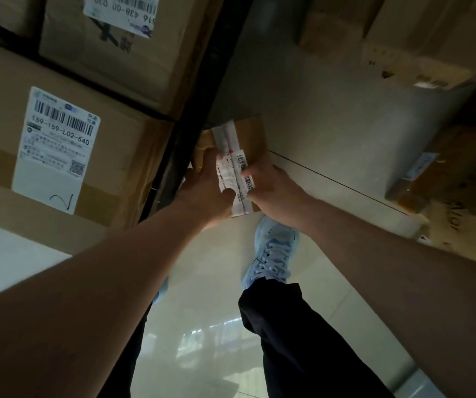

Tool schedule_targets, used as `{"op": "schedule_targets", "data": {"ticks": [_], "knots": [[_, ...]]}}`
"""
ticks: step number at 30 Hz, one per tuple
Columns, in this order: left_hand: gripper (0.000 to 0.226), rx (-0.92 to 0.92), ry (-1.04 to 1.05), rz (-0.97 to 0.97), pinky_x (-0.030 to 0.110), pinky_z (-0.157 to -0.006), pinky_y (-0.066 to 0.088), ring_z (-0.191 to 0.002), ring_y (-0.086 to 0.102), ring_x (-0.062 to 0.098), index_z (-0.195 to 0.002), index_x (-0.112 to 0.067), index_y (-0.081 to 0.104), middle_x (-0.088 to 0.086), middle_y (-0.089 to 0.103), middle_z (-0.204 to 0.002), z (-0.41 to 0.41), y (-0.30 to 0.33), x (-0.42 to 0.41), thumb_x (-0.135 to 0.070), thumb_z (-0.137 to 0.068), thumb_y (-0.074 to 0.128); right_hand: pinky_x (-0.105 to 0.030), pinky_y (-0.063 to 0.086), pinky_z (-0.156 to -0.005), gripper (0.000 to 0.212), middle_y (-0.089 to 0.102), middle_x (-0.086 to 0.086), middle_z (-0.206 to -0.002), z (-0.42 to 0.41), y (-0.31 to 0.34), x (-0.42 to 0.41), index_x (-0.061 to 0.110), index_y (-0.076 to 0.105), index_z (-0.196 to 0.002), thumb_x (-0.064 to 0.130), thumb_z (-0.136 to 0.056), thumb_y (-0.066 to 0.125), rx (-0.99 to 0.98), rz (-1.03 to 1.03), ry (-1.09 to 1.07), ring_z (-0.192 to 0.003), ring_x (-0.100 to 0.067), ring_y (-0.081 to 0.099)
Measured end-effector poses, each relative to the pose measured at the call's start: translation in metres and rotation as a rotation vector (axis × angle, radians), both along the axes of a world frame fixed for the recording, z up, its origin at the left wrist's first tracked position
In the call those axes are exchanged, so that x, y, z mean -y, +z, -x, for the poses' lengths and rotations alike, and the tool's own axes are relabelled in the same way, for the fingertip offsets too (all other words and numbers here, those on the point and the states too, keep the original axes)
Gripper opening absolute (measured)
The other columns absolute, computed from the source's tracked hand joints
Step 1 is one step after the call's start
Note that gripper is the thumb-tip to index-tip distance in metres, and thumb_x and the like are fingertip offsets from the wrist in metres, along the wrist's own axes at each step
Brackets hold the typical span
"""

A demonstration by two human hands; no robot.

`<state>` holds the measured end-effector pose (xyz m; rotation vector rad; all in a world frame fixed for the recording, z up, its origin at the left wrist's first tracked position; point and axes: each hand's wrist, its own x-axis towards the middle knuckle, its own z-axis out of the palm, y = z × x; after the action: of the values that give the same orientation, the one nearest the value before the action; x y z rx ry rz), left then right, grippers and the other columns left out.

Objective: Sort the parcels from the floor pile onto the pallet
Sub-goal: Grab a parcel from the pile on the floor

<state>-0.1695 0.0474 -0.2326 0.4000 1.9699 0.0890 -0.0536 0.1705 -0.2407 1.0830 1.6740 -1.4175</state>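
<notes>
Both hands held a small brown parcel (238,156) out in front of the body, above the pale floor (331,116) and just beside the dark edge of the pallet (199,90). The parcel's long axis ran from the wrists away toward the top of the view, leaning slightly left, with a strip of white tape and a crumpled barcode label along its upper face. The left hand (206,185) gripped its left side, thumb lying on the label; the right hand (271,185) gripped the right side, fingers curled over the top edge by the barcode. On the pallet stood large cardboard boxes (67,156) packed side by side, each with a white shipping label. More boxes (420,50) lay on the floor at the right. A light blue shoe (272,251) stood below the parcel
</notes>
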Motion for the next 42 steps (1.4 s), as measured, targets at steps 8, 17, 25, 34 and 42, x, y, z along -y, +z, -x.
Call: {"op": "schedule_targets", "data": {"ticks": [8, 17, 25, 34, 42], "knots": [[0.074, 0.015, -0.005, -0.109, 0.042, -0.077, 0.061, -0.105, 0.06, 0.028, -0.145, -0.048, 0.022, 0.007, 0.046, -0.13, -0.007, 0.016, -0.003, -0.015, -0.091, 0.059, -0.009, 0.049, -0.059, 0.04, 0.057, -0.009, -0.136, -0.021, 0.019, 0.006, 0.044, 0.051, -0.126, 0.02, -0.097, 0.063, 0.031, -0.024, -0.276, -0.104, -0.02, 0.067], [0.078, -0.04, -0.144, -0.22, 0.042, -0.072, 0.062, -0.101, 0.06, 0.033, -0.142, -0.05, 0.024, 0.011, 0.04, -0.138, 0.02, 0.12, -0.043, -0.019, -0.085, 0.068, -0.024, 0.056, -0.077, 0.057, 0.048, -0.005, -0.125, -0.016, 0.14, -0.006, 0.053, 0.042, -0.118, 0.018, -0.091, 0.077, -0.075, -0.217, -0.463, -0.1, -0.015, 0.063], [0.086, -0.125, -0.271, -0.379, 0.03, -0.052, 0.056, -0.083, 0.061, 0.025, -0.142, -0.052, 0.022, 0.012, 0.044, -0.129, 0.073, 0.298, -0.071, -0.02, -0.085, 0.078, -0.038, 0.05, -0.095, 0.096, 0.037, -0.004, -0.139, 0.015, 0.315, -0.02, 0.06, 0.015, -0.144, 0.039, -0.084, 0.086, -0.152, -0.365, -0.476, -0.115, -0.017, 0.045], [0.088, -0.252, -0.477, -0.506, 0.039, -0.07, 0.06, -0.092, 0.062, 0.032, -0.149, -0.053, 0.02, 0.014, 0.039, -0.136, 0.153, 0.542, -0.041, -0.026, -0.089, 0.078, -0.045, 0.043, -0.117, 0.109, 0.05, -0.008, -0.149, 0.08, 0.533, 0.022, 0.048, 0.005, -0.158, 0.034, -0.086, 0.086, -0.335, -0.433, -0.436, -0.138, -0.026, 0.051], [0.093, -0.419, -0.599, -0.697, 0.024, -0.062, 0.045, -0.095, 0.061, 0.025, -0.155, -0.046, 0.018, 0.017, 0.048, -0.137, 0.201, 0.719, 0.011, -0.037, -0.086, 0.079, -0.035, 0.048, -0.096, 0.104, 0.056, -0.003, -0.148, 0.118, 0.714, 0.065, 0.047, 0.006, -0.159, 0.029, -0.09, 0.082, -0.488, -0.628, -0.341, -0.126, -0.021, 0.059]]}}
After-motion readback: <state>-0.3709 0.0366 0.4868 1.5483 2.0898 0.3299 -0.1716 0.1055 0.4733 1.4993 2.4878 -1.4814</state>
